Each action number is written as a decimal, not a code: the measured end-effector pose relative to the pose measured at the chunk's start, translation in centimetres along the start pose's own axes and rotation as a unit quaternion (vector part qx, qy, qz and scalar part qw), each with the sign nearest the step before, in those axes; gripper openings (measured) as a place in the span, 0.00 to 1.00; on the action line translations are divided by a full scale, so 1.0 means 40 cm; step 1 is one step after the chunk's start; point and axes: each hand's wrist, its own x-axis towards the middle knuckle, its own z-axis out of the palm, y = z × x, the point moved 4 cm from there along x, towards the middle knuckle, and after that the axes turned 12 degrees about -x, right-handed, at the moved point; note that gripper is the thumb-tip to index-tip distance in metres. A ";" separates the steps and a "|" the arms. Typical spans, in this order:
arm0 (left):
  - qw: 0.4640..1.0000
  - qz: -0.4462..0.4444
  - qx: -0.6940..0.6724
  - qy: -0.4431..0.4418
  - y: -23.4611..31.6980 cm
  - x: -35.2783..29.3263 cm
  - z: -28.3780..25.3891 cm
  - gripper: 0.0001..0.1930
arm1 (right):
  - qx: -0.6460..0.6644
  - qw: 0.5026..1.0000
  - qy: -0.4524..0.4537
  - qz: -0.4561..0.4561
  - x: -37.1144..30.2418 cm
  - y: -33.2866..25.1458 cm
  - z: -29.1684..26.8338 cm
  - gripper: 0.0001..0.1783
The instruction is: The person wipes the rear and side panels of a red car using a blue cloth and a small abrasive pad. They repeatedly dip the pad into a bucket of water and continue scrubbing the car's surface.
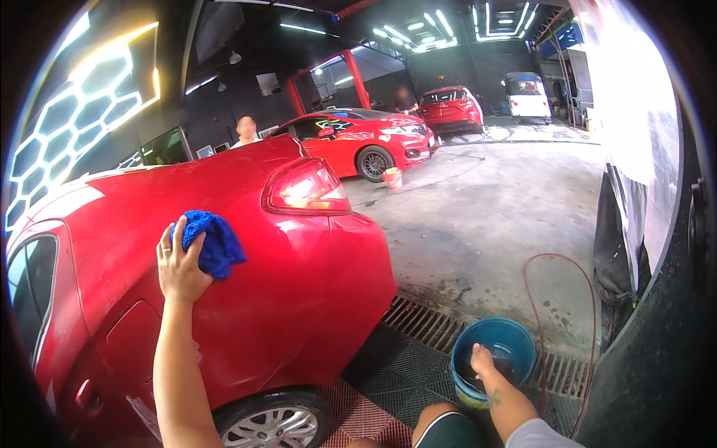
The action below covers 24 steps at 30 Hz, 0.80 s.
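My left hand (179,265) presses a blue microfiber cloth (216,243) against the rear side panel of a red car (246,313), to the left of its tail light (308,188). The fingers curve over the cloth's left edge. Low on the right, my right hand (484,361) reaches inside a blue bucket (494,328), its fingers closed. Something dark shows next to this hand in the bucket; I cannot make out whether it is held.
The car's rear wheel (272,425) is below my left forearm. A floor grate (426,324) runs behind the bucket, and a red hose (526,280) curls at right. Farther off stand another red car (343,142), a small bucket (392,177) and a person (247,130).
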 end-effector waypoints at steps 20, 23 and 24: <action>1.000 -0.005 -0.012 0.017 0.017 -0.004 0.011 0.33 | -0.302 0.947 -0.083 -0.078 -0.118 -0.114 0.116 0.47; 1.000 0.000 0.002 0.008 -0.012 -0.005 -0.002 0.33 | -0.316 0.937 -0.115 -0.094 -0.189 -0.144 0.135 0.42; 1.000 0.000 0.007 0.006 -0.017 -0.007 -0.006 0.34 | -0.325 0.931 -0.131 -0.103 -0.217 -0.164 0.127 0.42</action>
